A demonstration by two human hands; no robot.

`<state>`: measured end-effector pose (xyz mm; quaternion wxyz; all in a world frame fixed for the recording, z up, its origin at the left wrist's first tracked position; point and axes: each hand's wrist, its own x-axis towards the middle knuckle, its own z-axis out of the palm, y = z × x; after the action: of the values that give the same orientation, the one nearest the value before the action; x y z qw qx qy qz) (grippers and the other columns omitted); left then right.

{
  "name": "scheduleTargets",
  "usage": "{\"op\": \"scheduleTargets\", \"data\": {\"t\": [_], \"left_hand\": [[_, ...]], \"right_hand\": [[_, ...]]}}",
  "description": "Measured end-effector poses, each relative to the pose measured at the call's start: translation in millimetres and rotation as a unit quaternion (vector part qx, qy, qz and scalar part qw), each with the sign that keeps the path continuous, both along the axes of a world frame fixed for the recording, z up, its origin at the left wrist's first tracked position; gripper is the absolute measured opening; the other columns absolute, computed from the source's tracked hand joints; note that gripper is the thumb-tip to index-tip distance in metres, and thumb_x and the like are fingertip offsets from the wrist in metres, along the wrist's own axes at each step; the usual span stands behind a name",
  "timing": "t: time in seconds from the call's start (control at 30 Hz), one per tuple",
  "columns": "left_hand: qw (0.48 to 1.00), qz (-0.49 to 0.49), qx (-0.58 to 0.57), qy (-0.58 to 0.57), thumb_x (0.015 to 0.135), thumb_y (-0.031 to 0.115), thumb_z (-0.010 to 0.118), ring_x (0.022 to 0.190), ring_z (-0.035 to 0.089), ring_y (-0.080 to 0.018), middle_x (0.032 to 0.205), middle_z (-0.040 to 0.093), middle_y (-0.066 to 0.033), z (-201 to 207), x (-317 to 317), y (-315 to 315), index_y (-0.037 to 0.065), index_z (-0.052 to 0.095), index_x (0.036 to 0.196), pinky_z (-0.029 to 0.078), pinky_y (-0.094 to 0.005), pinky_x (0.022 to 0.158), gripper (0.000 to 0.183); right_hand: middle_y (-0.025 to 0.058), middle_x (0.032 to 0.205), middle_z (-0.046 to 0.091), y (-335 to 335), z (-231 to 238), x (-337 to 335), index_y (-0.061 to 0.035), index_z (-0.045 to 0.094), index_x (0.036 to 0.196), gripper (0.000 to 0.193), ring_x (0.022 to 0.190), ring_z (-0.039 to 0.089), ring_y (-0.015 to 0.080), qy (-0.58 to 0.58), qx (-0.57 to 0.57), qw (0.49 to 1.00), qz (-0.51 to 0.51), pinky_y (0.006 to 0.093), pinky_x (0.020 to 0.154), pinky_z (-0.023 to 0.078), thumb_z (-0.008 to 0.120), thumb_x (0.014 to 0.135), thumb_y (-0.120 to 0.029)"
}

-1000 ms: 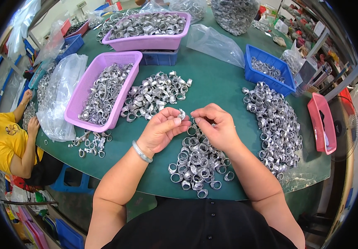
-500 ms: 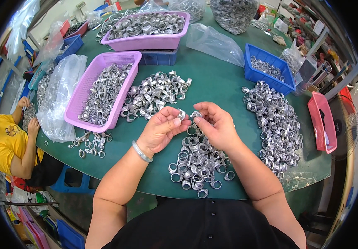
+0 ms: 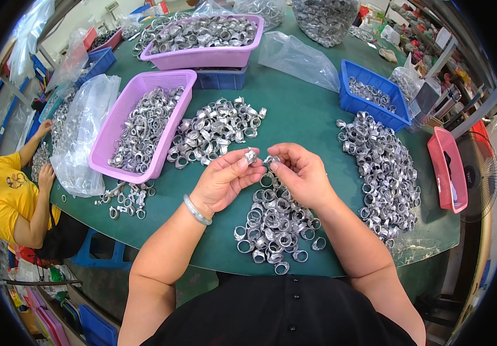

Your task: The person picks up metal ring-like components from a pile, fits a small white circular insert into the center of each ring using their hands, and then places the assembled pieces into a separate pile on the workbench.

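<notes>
Between the thumb and fingers of my left hand (image 3: pixel 225 177) I pinch a silver-grey metal ring (image 3: pixel 250 155). My right hand (image 3: pixel 297 173), close beside it, pinches another metal ring (image 3: pixel 271 160), partly covered by the fingertips. Both hands are held over the green tabletop (image 3: pixel 214 242). Below them lies a loose heap of metal rings (image 3: pixel 274 228), nearest to my right hand. A second pile of rings (image 3: pixel 216 130) spreads just beyond my left hand.
Left stands a purple basket (image 3: pixel 99 151) of rings; another purple basket (image 3: pixel 202 60) rests on a blue bin (image 3: pixel 222 79). At right are a ring pile (image 3: pixel 381 179), a blue bin (image 3: pixel 375 115) and a pink basket (image 3: pixel 459 173). A co-worker in yellow (image 3: pixel 14 196) sits at far left.
The ring in my left hand has tilted and shifted slightly up and left. My right hand has barely moved. The co-worker's far hand has reached outward.
</notes>
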<state>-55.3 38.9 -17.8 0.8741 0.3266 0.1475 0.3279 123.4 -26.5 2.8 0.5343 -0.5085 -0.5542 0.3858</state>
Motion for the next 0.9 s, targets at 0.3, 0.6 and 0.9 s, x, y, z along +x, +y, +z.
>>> {"op": "scheduleTargets", "data": {"t": [0.3, 0.6, 0.9], "left_hand": [[1.000, -0.009, -0.008, -0.002, 0.090, 0.011, 0.049, 0.093, 0.061, -0.0218, 0.101, 0.060, -0.0126, -0.1, -0.2, 1.1, -0.003, 0.047, 0.117, 0.050, -0.0304, 0.083, 0.031], [1.000, -0.015, -0.004, -0.002, 0.090, 0.012, 0.050, 0.092, 0.061, -0.0220, 0.100, 0.060, -0.0119, -1.5, -0.2, 1.5, -0.003, 0.049, 0.113, 0.050, -0.0303, 0.082, 0.028], [1.000, -0.020, 0.003, -0.005, 0.089, 0.013, 0.050, 0.091, 0.061, -0.0217, 0.099, 0.060, -0.0111, -1.5, -0.6, 1.5, -0.001, 0.050, 0.111, 0.050, -0.0303, 0.081, 0.026]], "right_hand": [[-0.0012, 0.075, 0.052, 0.6, -1.4, 0.6, -0.0007, 0.058, 0.099, 0.020, 0.063, 0.046, 0.0039, 0.009, 0.001, 1.000, 0.001, 0.0190, 0.056, 0.041, 0.060, 0.080, -0.004], [-0.0012, 0.077, 0.055, 0.8, 0.7, -0.5, 0.0014, 0.056, 0.102, 0.022, 0.065, 0.048, 0.0030, 0.058, -0.026, 0.998, 0.019, 0.0186, 0.058, 0.042, 0.058, 0.081, -0.004], [0.0004, 0.079, 0.057, -0.2, 7.5, -0.2, 0.0029, 0.054, 0.104, 0.021, 0.065, 0.051, 0.0039, 0.080, -0.066, 0.994, 0.034, 0.0186, 0.059, 0.044, 0.054, 0.083, -0.004]]}}
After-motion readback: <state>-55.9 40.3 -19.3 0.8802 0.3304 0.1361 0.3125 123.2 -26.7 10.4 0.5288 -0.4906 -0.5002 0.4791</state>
